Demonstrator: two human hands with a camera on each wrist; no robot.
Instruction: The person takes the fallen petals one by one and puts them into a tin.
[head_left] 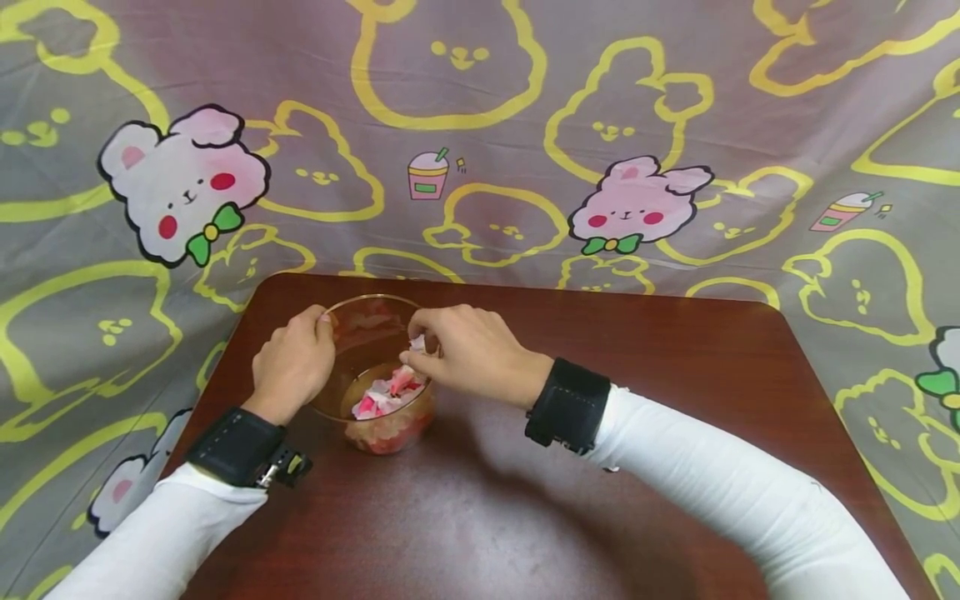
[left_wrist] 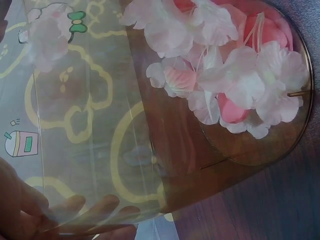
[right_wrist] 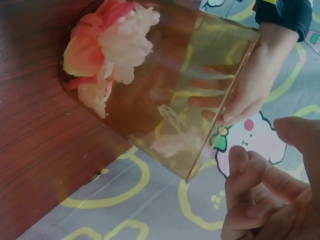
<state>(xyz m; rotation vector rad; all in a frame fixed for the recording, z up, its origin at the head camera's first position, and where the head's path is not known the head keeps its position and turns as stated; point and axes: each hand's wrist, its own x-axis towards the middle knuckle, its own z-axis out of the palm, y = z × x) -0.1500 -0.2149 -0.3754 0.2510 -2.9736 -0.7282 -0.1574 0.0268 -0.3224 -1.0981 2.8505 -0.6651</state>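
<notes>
A transparent amber container [head_left: 360, 325] stands on the table, with pink and white artificial flowers [head_left: 386, 392] heaped at its bottom. My left hand [head_left: 296, 358] grips its left rim; in the left wrist view its fingers [left_wrist: 95, 212] show through the clear wall. At the opposite rim is my right hand [head_left: 476, 350]. From the right wrist view, its thumb stands apart from the bent fingers [right_wrist: 245, 175], with nothing between them. A single pale flower [right_wrist: 175, 140] shows inside the container's upper part, above the heap and close to the right fingertips.
The reddish-brown table [head_left: 637, 417] extends to the right and toward the front. Behind it hangs a cloth [head_left: 495, 150] printed with yellow outlines and cartoon rabbits. Black bands [head_left: 570, 404] wrap both wrists over white sleeves [head_left: 697, 467].
</notes>
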